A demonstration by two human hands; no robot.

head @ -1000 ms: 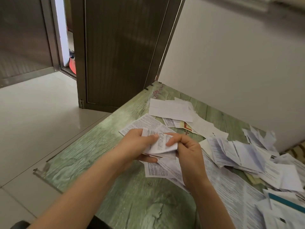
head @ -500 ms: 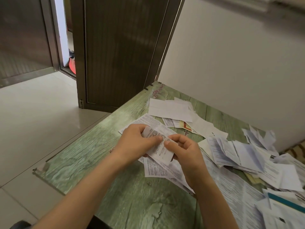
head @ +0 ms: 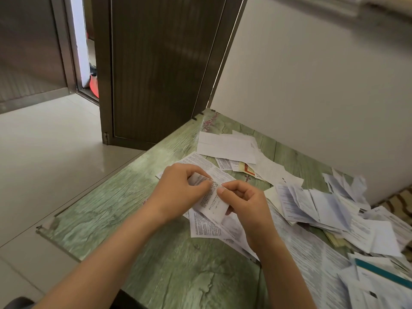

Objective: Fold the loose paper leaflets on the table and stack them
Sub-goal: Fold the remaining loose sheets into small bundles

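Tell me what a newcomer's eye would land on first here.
First come the two hands at the centre: the left hand and the right hand both pinch one small printed leaflet over the green table. Next is the messy heap of loose leaflets spread across the table's right side. Behind, a dark door fills the background beyond the table's far corner.

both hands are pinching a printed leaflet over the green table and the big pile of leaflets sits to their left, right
Not quite: in the head view the left hand and right hand do pinch the printed leaflet over the green table, but the pile of leaflets sits to their right, not left.
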